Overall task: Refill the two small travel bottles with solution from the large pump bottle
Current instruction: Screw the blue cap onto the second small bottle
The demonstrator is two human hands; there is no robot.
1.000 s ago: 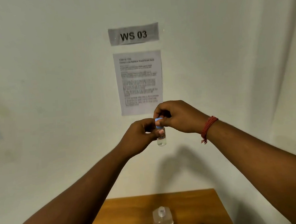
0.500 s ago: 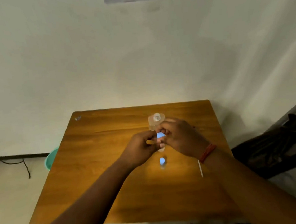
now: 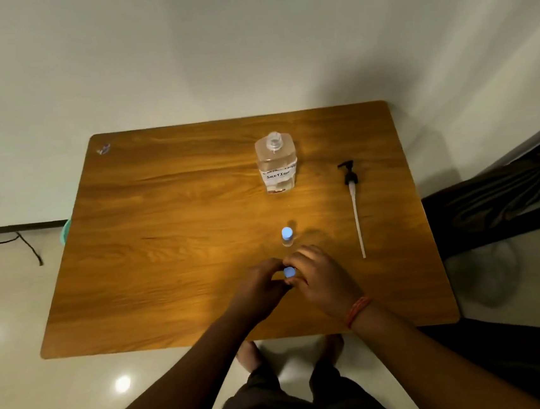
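wooden tabletop (image 3: 173,246), orange-brown grain, rounded corners, set against a plain pale wall (image 3: 246,41). glossy pale floor (image 3: 24,376) around it with two bright light reflections at left. a black cable (image 3: 25,242) runs along the floor at far left, and a teal rim (image 3: 65,230) shows just past the tabletop's left edge. dark fabric-covered furniture (image 3: 499,202) sits at right. a small crumpled scrap (image 3: 103,149) lies near the far left corner of the tabletop.

large bottle (image 3: 277,164): clear, squarish, upright in the far middle of the tabletop, neck open with no cap on it, white label with handwriting reading "solution" on the lower line. liquid level cannot be read. its pump head (image 3: 352,193), black top with a long white dip tube, lies flat on the tabletop well to the right of the bottle, tube pointing toward the near edge.

far travel bottle (image 3: 287,236): small, clear, light blue cap on, standing upright alone between the large bottle and the hands. near travel bottle (image 3: 289,273): same light blue cap seen from above, body mostly hidden by fingers; it sits at or just above the tabletop, contact cannot be told.

left hand (image 3: 259,289): fingers curled in, tips closed against the left side of the near travel bottle. right hand (image 3: 318,277): fingers curled over and around the cap from the right, gripping it. a red thread bracelet (image 3: 356,311) on the right wrist. both forearms bare.
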